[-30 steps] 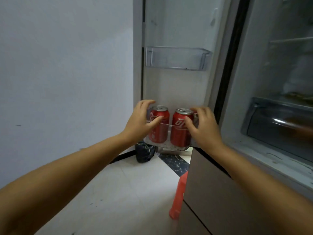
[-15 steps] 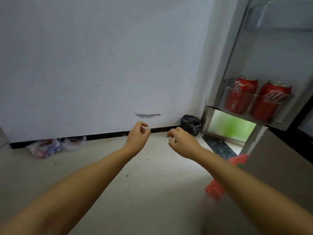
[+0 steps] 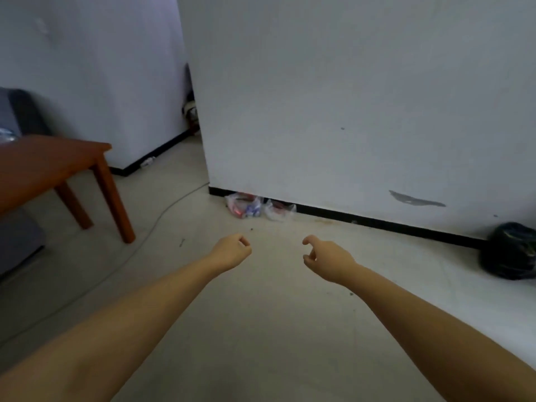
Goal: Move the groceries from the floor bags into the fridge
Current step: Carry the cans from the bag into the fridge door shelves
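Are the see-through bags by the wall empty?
Not empty. Red and blue packages show through the see-through bags lying on the floor against the wall.

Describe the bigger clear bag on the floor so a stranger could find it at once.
Follow the black baseboard along the white wall to its left corner. Two clear bags lie there; the bigger clear bag is nearer the corner, showing red and blue inside, unlike the smaller clear bag.

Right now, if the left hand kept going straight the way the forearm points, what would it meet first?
Bare floor first. Beyond it, roughly in line, the clear plastic bags lie against the black baseboard. The left hand holds nothing; depth is hard to judge here.
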`<control>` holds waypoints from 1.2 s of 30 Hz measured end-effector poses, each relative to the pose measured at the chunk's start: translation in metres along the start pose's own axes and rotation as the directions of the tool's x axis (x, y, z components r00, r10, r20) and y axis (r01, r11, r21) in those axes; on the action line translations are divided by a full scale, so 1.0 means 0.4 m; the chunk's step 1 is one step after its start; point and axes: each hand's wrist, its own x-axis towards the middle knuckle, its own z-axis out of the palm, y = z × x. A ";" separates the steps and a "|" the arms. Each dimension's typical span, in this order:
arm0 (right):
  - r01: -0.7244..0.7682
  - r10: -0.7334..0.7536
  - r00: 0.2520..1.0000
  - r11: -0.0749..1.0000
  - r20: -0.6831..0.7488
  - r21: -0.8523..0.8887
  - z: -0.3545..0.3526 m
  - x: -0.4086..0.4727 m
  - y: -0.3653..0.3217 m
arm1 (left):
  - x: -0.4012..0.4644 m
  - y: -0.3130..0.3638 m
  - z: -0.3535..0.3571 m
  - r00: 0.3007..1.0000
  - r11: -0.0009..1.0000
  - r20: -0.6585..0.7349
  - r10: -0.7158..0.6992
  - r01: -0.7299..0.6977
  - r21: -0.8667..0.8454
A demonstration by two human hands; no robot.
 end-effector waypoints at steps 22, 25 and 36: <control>0.176 -0.135 0.961 0.972 0.240 -0.158 0.061 1.053 -0.349 | 0.787 -0.307 -0.428 0.996 0.993 -0.046 -0.072 0.068 -0.101; 0.230 -0.177 0.948 0.956 0.266 -0.184 0.072 1.210 -0.419 | 0.923 -0.367 -0.513 0.991 0.989 -0.075 -0.112 0.104 -0.105; 0.056 -0.039 0.978 0.995 0.204 -0.081 0.046 1.831 -0.544 | 1.585 -0.431 -0.754 0.996 1.000 0.094 -0.001 -0.002 0.030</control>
